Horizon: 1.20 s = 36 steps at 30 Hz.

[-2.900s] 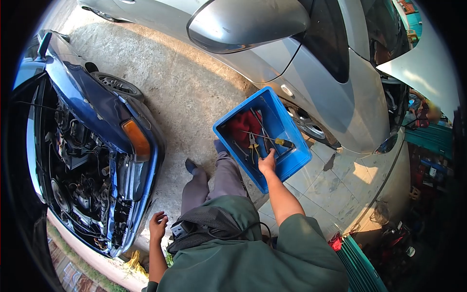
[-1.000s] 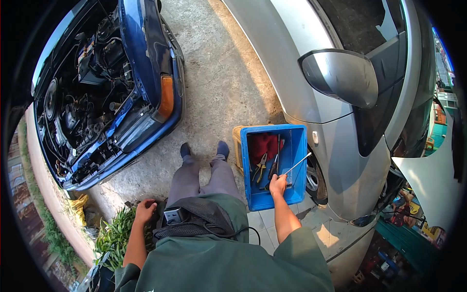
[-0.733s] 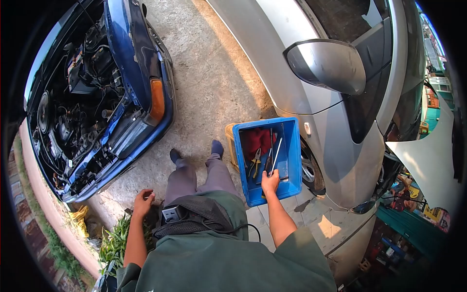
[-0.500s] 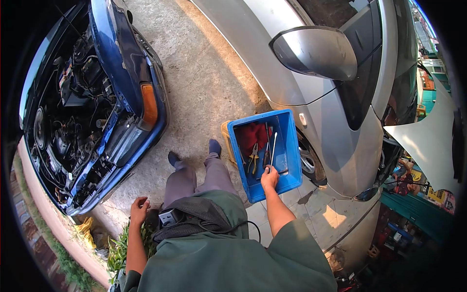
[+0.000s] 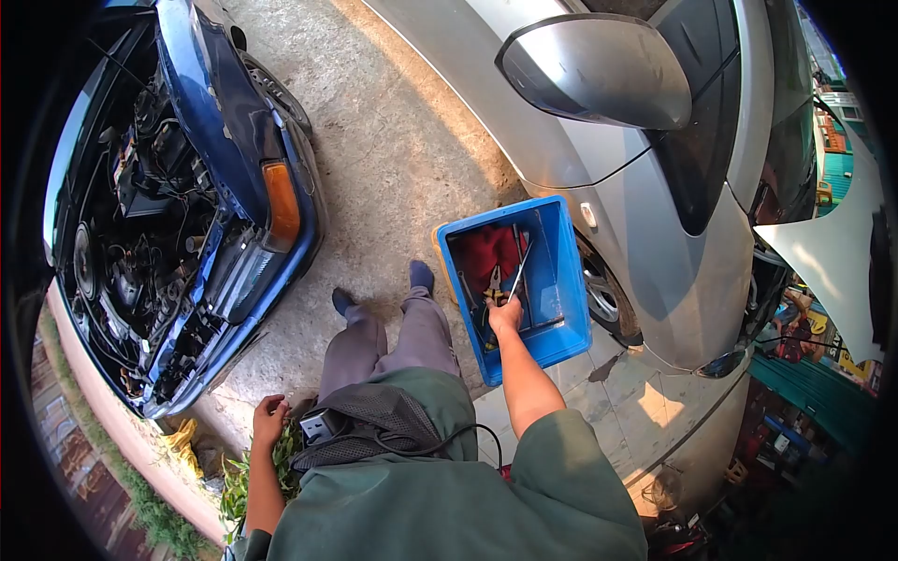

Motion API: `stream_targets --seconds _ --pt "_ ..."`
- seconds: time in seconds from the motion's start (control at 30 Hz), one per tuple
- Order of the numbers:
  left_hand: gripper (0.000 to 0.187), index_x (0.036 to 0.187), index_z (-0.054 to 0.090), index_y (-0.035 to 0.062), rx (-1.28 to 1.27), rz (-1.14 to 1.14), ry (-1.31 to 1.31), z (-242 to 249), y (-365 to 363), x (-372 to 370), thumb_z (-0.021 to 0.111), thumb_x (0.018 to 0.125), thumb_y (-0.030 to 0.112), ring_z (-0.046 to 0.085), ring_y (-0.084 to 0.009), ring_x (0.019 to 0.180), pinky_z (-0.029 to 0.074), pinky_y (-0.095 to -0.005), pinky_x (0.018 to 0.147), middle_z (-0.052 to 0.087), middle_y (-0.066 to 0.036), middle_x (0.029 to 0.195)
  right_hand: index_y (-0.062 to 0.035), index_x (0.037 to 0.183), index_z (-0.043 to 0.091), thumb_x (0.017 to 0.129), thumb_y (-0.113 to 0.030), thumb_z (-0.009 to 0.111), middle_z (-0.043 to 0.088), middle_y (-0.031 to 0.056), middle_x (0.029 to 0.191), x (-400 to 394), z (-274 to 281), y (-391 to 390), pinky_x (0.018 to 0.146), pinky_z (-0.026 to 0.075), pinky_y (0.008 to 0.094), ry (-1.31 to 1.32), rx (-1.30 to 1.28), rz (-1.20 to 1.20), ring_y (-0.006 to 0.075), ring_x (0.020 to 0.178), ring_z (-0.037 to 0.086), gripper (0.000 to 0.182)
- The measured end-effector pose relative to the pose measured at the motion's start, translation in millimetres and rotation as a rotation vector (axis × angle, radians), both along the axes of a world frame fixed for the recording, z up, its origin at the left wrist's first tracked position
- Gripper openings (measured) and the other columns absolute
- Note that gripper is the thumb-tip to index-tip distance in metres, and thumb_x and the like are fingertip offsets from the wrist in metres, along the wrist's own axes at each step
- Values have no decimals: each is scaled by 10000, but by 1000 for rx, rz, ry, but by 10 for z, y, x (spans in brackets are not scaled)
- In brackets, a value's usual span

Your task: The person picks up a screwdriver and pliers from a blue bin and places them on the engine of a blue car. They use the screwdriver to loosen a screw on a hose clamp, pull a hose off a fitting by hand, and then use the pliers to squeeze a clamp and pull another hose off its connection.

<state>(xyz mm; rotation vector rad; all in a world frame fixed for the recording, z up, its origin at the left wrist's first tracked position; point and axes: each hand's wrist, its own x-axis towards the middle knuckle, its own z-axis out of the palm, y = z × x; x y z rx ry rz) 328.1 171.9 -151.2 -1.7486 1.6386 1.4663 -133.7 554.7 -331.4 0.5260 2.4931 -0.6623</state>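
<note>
One-handed, grasping with the right hand (image 5: 505, 316) a long, thin, silvery metal rod-shaped tool (image 5: 521, 267) at the open blue plastic bin (image 5: 554, 346), right of centre in the frame. Probably light and stiff, slick along the shaft, hard to break. Best taken by the lower end, hidden in the fingers, clear of nearby yellow-handled metal pliers (image 5: 495, 286). At lower left, a released, loosely curled left hand (image 5: 270, 420).
</note>
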Motion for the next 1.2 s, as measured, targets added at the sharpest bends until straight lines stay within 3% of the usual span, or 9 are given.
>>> stream_targets --seconds 0.23,0.37,0.5,0.67,0.77,0.83,0.97,1.07,1.2 --pt "300 1271 672 46 -45 -85 2 74 4 -273 709 1004 177 721 -169 851 570 -294 672 754 -115 1103 -21 1019 743 721 -132 949 773 130 920 -57 -165 161 833 592 416 -94 -166 -80 300 876 758 379" --pt "310 1278 671 49 -24 -46 -14 59 37 -369 713 1002 184 739 -184 891 574 -300 688 753 -119 1117 14 1064 715 727 -138 923 749 104 870 -35 -182 261 742 583 368 -86 -196 -21 215 801 722 424" --pt "307 1276 675 62 -20 -30 -13 28 53 -343 714 1001 193 741 -188 898 583 -305 715 751 -109 1126 18 1075 710 725 -149 905 757 116 878 5 -184 297 769 586 379 -166 -188 -88 234 814 733 434" --pt "309 1282 680 72 -50 -18 5 -126 113 -339 713 1000 196 747 -197 911 592 -318 727 754 -109 1130 -23 985 729 699 -185 912 784 164 918 60 371 375 853 579 438 27 -72 68 335 886 765 376" --pt "297 1261 692 46 -117 62 20 -97 200 -525 709 999 185 754 -203 921 599 -339 764 761 -124 1109 -18 870 664 753 -221 952 726 82 798 32 939 314 713 550 361 166 -168 91 170 723 668 372" --pt "279 1222 703 8 -137 -8 102 -189 203 -521 704 1000 176 756 -203 916 596 -345 812 768 -135 1070 -60 814 586 770 -97 934 654 15 748 -2 1172 302 608 474 300 203 -299 136 82 670 557 353" --pt "266 1204 711 -7 -177 74 179 0 162 -892 691 1005 168 759 -211 930 587 -355 858 775 -145 1050 -68 802 525 751 -98 946 567 -13 696 -120 1857 -91 575 423 301 250 -317 400 78 646 491 425" --pt "250 1192 726 12 -277 97 274 212 19 -1095 696 1005 176 756 -234 945 582 -367 878 782 -134 1053 -60 817 549 714 -251 991 580 63 668 -99 2284 -691 591 466 390 302 -371 616 202 593 540 493" --pt "250 1204 727 12 -336 123 478 424 -287 -1249 687 1008 162 753 -247 990 582 -378 894 783 -142 1083 -40 746 540 743 -337 984 530 36 603 109 2807 -1851 537 433 346 278 -431 833 130 565 438 534"
